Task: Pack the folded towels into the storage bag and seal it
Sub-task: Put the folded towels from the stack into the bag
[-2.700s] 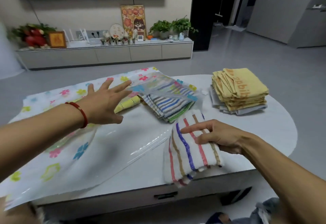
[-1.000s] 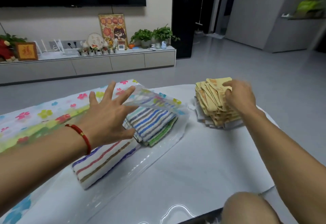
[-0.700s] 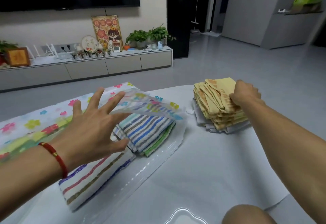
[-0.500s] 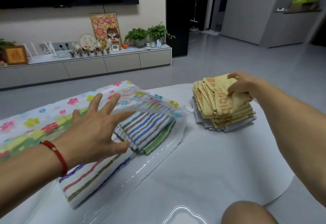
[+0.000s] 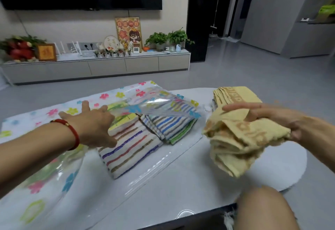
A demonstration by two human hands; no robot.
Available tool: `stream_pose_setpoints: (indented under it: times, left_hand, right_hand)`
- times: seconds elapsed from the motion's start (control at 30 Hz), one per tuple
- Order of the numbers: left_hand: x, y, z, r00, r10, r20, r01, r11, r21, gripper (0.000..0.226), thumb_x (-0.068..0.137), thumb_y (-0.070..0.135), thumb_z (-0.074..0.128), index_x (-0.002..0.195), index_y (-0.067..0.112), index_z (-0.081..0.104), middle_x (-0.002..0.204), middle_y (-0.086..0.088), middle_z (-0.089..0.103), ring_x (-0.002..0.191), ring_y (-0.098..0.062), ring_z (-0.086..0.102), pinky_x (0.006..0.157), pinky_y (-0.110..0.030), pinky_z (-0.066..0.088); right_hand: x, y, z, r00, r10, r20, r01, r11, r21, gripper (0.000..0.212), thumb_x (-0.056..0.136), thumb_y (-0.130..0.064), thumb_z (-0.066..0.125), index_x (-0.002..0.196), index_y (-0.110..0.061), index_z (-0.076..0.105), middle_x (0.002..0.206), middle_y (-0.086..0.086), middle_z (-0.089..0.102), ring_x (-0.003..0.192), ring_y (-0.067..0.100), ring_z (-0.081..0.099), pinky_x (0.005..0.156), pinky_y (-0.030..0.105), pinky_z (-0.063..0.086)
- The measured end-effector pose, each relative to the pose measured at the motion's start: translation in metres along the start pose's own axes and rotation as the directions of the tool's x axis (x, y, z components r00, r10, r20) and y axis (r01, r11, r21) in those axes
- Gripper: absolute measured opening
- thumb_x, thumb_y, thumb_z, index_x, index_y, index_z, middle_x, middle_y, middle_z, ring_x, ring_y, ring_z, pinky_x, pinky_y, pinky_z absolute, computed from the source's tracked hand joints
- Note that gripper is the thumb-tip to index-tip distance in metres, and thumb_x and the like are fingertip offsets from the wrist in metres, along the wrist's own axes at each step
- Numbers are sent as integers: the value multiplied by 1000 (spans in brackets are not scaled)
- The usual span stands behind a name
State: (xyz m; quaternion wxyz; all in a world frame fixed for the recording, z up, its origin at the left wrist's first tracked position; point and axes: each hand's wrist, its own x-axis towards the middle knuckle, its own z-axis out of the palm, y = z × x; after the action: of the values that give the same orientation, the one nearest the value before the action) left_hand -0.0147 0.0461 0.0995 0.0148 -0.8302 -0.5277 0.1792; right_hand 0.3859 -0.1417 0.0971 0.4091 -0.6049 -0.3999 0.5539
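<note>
Head view: the left hand (image 5: pixel 94 126), a red bracelet (image 5: pixel 71 130) on its wrist, sits at centre left with fingers spread and straight, reaching into the mouth of the storage bag (image 5: pixel 47 179) — a clear plastic bag printed with coloured flowers that lies across the left half of the white table (image 5: pixel 181 184). The hand's back props up the bag's upper flap (image 5: pixel 163 106), which lifts over the towels inside. Just below the hand lies a white towel with multicoloured stripes (image 5: pixel 130 152); touching it on the right is a stack of blue-and-grey striped towels (image 5: pixel 170 126) with a green one at the bottom edge.

At centre right, the right hand (image 5: pixel 268 119) grips a bundle of folded yellow towels (image 5: pixel 235 142) — fingers across the top, the bundle sagging below and held above the table, apart from the bag's opening. Behind it, at upper right of the table, more yellow towels (image 5: pixel 235 95) remain stacked. A bare knee (image 5: pixel 262 209) shows at the bottom right.
</note>
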Motion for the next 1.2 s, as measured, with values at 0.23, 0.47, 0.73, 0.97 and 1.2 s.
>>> stream_pose_setpoints:
  times: [0.23,0.47,0.73,0.97,1.2]
  left_hand:
    - [-17,-6,-39,992,9,-129,-15,999,-47,80,86,71,49,146,20,38,166,11,-4,150,-40,-11,104,-83,8]
    - [-22,-1,-50,991,-3,-135,0,1000,-24,80,88,73,39,147,19,37,166,10,-7,149,-40,-18,102,-84,4]
    - [-13,4,-31,974,50,-220,-54,998,-14,73,88,71,42,141,21,45,166,6,4,150,-41,-8,105,-81,8]
    - [-6,17,-18,872,208,-443,-176,978,113,51,83,62,51,116,25,64,154,-8,36,145,-39,18,107,-65,31]
    - [19,60,-13,802,282,-526,-229,959,164,52,83,63,48,124,34,61,164,-5,13,150,-38,1,111,-68,21]
  right_hand:
    - [67,24,174,977,-161,139,129,969,211,60,74,1,59,125,-26,75,125,15,74,99,27,72,83,38,61]
    - [160,87,292,979,-114,-166,135,984,119,42,89,-8,74,121,-33,66,125,25,71,95,23,68,94,37,56]
    - [167,78,285,982,-142,-124,97,945,-313,69,96,-41,67,156,-29,35,142,8,57,121,28,62,102,38,53]
    - [102,58,165,980,-199,20,156,701,-696,32,96,-29,65,127,-23,72,72,-14,66,50,1,59,52,8,42]
    - [80,63,-12,726,-426,-540,-227,592,-773,18,95,-21,60,101,-22,76,87,3,76,78,22,63,60,25,41]
